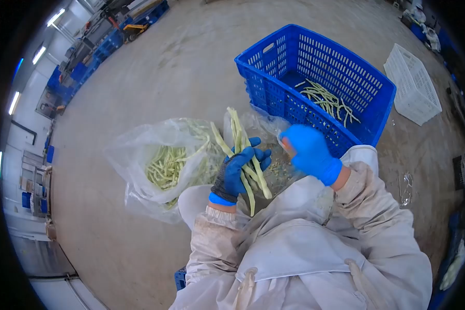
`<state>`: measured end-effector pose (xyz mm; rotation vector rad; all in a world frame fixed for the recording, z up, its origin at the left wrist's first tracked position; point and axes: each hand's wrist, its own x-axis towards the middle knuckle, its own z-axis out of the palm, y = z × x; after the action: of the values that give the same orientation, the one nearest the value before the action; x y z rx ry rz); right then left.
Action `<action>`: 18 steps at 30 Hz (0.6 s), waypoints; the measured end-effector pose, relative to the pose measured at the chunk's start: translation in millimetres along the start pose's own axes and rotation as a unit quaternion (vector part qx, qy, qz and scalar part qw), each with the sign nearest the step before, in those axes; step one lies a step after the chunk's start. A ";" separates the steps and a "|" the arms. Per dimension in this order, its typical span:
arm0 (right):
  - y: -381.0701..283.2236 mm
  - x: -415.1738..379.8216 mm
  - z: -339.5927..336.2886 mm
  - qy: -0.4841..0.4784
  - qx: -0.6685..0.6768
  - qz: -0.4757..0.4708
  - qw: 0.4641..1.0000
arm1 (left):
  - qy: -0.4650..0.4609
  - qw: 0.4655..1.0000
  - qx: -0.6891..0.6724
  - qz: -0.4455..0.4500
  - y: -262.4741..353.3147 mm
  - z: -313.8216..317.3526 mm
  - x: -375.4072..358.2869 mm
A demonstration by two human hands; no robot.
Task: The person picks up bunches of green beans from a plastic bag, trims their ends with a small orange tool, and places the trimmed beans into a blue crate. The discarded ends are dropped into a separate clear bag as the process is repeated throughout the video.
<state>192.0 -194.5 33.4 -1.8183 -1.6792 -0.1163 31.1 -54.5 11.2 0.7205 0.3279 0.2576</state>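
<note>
Several long pale-green beans [237, 134] lie across my left hand [238, 168], its gloved fingers wrapped round them. A dark knit layer shows over the blue glove at that wrist. My right hand [310, 155], in a blue glove with a bare fingertip showing, is curled closed to the right of the beans, apart from them. Whatever it may hold is hidden. To the left, a clear plastic bag [134, 150] stands open with many more long beans [165, 168] inside. Bean scraps [280, 168] lie on plastic below and between my hands.
A large blue crate [315, 116] stands just beyond my right hand, with some long beans [328, 101] at its bottom. Behind it to the right is a white crate [412, 85]. Concrete floor [113, 93] surrounds these. Blue crates [90, 64] line the far left.
</note>
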 end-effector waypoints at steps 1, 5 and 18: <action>7.1 0.3 -0.6 0.154 0.064 0.104 0.980 | 0.006 0.999 -0.049 0.004 -3.5 -6.2 1.7; 38.7 -23.1 26.9 0.079 0.031 0.082 0.993 | 0.034 0.961 -0.262 0.085 -12.5 -22.2 13.2; -34.1 -27.0 50.6 -0.039 0.172 0.118 0.977 | 0.094 0.933 -0.303 0.168 -15.7 -16.6 24.6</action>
<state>137.9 -193.1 -5.7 -1.7531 -1.4163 0.3320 49.2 -47.6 -16.1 0.1320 0.2835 0.7209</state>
